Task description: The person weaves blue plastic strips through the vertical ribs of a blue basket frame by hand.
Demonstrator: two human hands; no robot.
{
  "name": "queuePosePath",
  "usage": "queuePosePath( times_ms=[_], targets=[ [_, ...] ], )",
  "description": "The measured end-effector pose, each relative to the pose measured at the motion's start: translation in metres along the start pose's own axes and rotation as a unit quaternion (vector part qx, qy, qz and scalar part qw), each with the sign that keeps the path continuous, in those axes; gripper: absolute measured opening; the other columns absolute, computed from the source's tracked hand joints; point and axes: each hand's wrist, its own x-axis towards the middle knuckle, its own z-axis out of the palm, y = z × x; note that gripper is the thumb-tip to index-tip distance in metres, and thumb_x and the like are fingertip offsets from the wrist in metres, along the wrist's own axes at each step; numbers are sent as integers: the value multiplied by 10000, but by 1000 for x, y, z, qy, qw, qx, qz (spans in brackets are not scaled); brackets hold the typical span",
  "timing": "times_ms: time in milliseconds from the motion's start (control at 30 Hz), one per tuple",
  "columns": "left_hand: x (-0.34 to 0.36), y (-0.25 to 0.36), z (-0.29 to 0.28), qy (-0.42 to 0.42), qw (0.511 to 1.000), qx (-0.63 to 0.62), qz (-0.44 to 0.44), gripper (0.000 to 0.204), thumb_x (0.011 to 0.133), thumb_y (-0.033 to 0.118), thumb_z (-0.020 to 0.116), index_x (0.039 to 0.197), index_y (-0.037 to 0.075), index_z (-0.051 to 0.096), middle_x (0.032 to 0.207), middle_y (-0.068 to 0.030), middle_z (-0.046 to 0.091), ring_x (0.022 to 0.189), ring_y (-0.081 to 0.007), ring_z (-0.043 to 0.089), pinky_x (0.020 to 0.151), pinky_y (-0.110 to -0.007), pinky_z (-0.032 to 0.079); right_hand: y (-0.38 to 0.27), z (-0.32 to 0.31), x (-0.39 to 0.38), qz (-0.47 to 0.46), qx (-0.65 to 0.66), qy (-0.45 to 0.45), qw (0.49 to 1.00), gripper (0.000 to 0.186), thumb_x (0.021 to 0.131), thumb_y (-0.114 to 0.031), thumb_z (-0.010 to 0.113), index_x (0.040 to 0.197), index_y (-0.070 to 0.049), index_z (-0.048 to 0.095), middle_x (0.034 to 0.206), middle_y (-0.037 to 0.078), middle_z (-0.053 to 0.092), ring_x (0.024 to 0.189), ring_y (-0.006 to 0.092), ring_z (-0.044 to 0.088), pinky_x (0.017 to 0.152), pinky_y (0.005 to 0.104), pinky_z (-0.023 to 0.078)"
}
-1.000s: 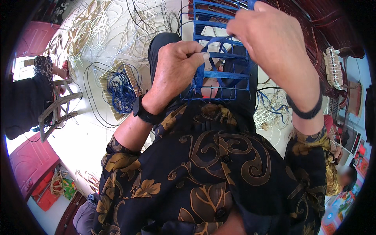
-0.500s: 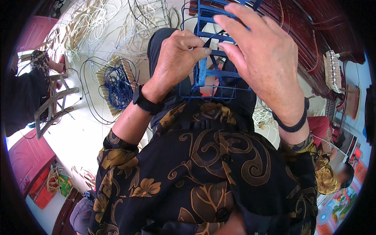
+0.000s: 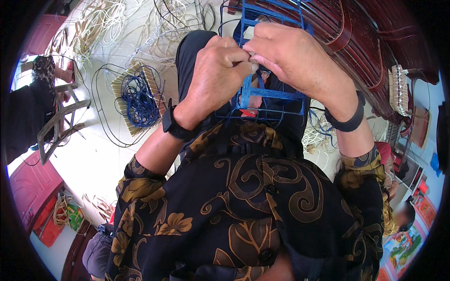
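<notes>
A wire frame wound with blue strips (image 3: 276, 93) rests between my legs at the top middle. My left hand (image 3: 218, 72) is closed in a pinch over its left side. My right hand (image 3: 295, 58) reaches in from the right with curled fingers, its tips meeting those of the left one over the frame. What the right fingers grip is hidden; the blue strip between the hands is mostly covered. Left of my knee lies a striped straw-coloured box (image 3: 123, 93) holding tangled blue strands (image 3: 139, 100).
Loose pale strands (image 3: 108, 23) and wire loops spread across the floor. A wooden stool (image 3: 63, 122) and a dark-clothed person (image 3: 23, 117) are at left. A dark red wooden bench (image 3: 356, 42) stands at upper right, with a pale woven piece (image 3: 398, 89) beside it and another person (image 3: 401, 215) lower right.
My right hand has come down and leftward from the frame's upper right; its fingers, spread half a second ago, have curled against my left hand's fingertips. The left stays pinched.
</notes>
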Motion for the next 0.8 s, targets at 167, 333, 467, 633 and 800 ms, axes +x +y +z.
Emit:
queuePosePath(
  times_ms=[167, 333, 467, 633, 800],
  targets=[
    [-3, -5, -4, -20, 998, -50, -27, 76, 756, 95, 736, 777, 24, 719, 705, -94, 612, 752, -264, 571, 686, -375, 466, 7, 2, 3, 2, -26, -14, 1000, 152, 790, -138, 740, 887, -63, 650, 827, 75, 536, 764, 270, 591, 644, 368, 482],
    [-3, -1, -21, -104, 982, -114, -105, 131, 780, 116, 738, 869, 22, 719, 716, -76, 593, 703, -199, 557, 666, -322, 459, 6, 7, 4, -1, -51, 24, 998, 66, 810, -140, 697, 813, -91, 653, 826, 55, 548, 770, 239, 633, 624, 353, 506],
    [-12, 2, -33, -149, 958, -166, -180, 248, 806, 111, 757, 1029, 32, 680, 755, -17, 576, 688, -105, 517, 662, -264, 444, 7, 17, 1, 23, -32, 45, 998, 74, 809, -140, 687, 769, -93, 646, 810, 51, 542, 765, 230, 641, 614, 348, 515],
    [-24, 0, -27, -94, 944, -223, -225, 294, 806, 93, 769, 1047, 25, 615, 828, -12, 640, 746, -88, 566, 684, -254, 454, 7, 22, -3, 37, -24, 55, 998, 105, 790, -142, 709, 758, -83, 629, 799, 55, 531, 750, 227, 626, 609, 344, 511],
    [-28, -10, -16, -88, 936, -241, -240, 256, 814, 96, 763, 1010, 22, 616, 852, -25, 661, 780, -86, 589, 703, -250, 455, 5, 24, -5, 62, -17, 54, 996, 124, 778, -132, 754, 824, -91, 646, 786, 50, 530, 717, 245, 602, 613, 359, 481]
  ],
)
